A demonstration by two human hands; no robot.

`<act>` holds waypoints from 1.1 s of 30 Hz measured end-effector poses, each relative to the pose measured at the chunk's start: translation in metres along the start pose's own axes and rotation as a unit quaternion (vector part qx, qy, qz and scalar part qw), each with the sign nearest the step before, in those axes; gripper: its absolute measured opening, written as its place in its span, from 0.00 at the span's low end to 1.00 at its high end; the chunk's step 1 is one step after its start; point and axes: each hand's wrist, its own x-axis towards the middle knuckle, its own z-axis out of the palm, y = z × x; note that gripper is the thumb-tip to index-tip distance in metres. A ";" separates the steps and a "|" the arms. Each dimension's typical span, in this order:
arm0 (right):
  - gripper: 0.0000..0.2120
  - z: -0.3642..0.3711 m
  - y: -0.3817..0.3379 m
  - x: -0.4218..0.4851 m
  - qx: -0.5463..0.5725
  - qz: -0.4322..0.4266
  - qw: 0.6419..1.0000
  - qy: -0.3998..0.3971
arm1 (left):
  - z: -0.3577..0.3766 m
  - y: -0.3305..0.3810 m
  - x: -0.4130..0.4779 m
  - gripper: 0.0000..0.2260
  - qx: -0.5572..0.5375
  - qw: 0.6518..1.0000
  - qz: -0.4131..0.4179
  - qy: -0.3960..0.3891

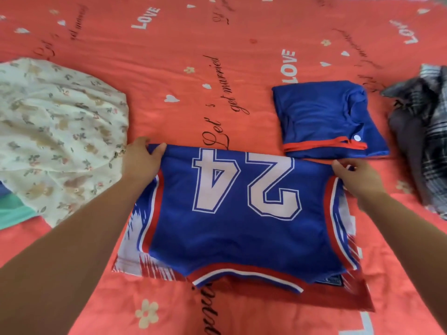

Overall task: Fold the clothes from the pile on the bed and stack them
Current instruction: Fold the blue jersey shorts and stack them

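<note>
toward the near edge of the red printed bed (169,56), a blue mesh jersey with a white 24 (232,228) is laid crosswise; its far corners are pinched by the left hand (142,160) and right hand (355,177), each equally near.

The basketball jersey (242,226) is royal blue, with a white numeral 24, red-and-white striped trim and white streaked side panels. The folded garment (321,122) is the same blue with red edging; the floral cloth (60,131) is cream with small brown and green sprigs; the plaid garment (433,146) is a grey-and-white check. The bed sheet (217,44) is coral red with white LOVE lettering, white hearts and black script.
</note>
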 end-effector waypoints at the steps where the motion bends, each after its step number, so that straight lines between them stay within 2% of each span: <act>1: 0.16 -0.002 -0.001 -0.007 0.000 -0.003 1.000 0.008 | -0.003 -0.002 -0.007 0.25 -0.010 1.000 -0.007 0.014; 3: 0.24 -0.009 0.000 -0.028 -0.014 0.026 1.000 0.011 | -0.009 -0.006 -0.028 0.30 -0.022 0.999 -0.016 0.019; 5: 0.29 -0.016 0.005 -0.059 -0.063 0.044 0.997 -0.009 | -0.014 -0.008 -0.057 0.36 -0.003 1.000 -0.022 -0.015; 8: 0.31 -0.017 0.013 -0.114 -0.106 0.036 0.991 -0.070 | -0.021 -0.008 -0.099 0.46 0.060 0.993 -0.023 -0.100; 10: 0.30 -0.014 0.017 -0.141 -0.097 0.020 0.990 -0.103 | -0.025 -0.009 -0.116 0.48 0.084 0.986 0.002 -0.142; 12: 0.28 -0.016 0.019 -0.158 -0.099 0.003 0.988 -0.121 | -0.032 -0.011 -0.128 0.44 0.087 0.985 0.035 -0.146; 14: 0.24 -0.028 0.020 -0.166 -0.072 0.015 0.991 -0.108 | -0.041 -0.012 -0.137 0.39 0.075 0.987 0.051 -0.129; 17: 0.23 -0.046 0.027 -0.175 -0.031 0.036 0.995 -0.091 | -0.054 -0.016 -0.150 0.36 0.060 0.991 0.023 -0.119; 19: 0.24 -0.049 0.034 -0.183 -0.026 0.049 0.992 -0.110 | -0.056 -0.020 -0.163 0.36 0.122 0.981 0.015 -0.148; 21: 0.24 -0.046 0.040 -0.191 -0.008 0.066 0.991 -0.112 | -0.055 -0.019 -0.179 0.34 0.196 0.973 0.027 -0.121; 23: 0.20 -0.044 0.039 -0.193 0.031 0.092 0.991 -0.096 | -0.053 -0.009 -0.196 0.30 0.203 0.972 0.091 -0.074; 25: 0.14 -0.044 0.031 -0.194 0.141 0.147 0.974 -0.101 | -0.043 0.000 -0.208 0.28 0.176 0.953 0.242 -0.044; 26: 0.13 -0.043 0.026 -0.195 0.208 0.178 0.956 -0.106 | -0.036 0.005 -0.213 0.28 0.172 0.933 0.311 -0.054; 27: 0.12 -0.042 0.019 -0.196 0.265 0.203 0.936 -0.106 | -0.029 0.009 -0.219 0.28 0.190 0.914 0.346 -0.095; 29: 0.12 -0.038 0.000 -0.202 0.334 0.217 0.912 -0.093 | -0.016 0.012 -0.224 0.27 0.243 0.892 0.321 -0.207; 31: 0.12 -0.031 -0.028 -0.207 0.371 0.171 0.910 -0.068 | -0.003 0.004 -0.224 0.26 0.264 0.888 0.272 -0.262; 33: 0.16 -0.019 -0.062 -0.213 0.356 0.090 0.928 -0.056 | -0.002 0.001 -0.222 0.24 0.180 0.917 0.258 -0.244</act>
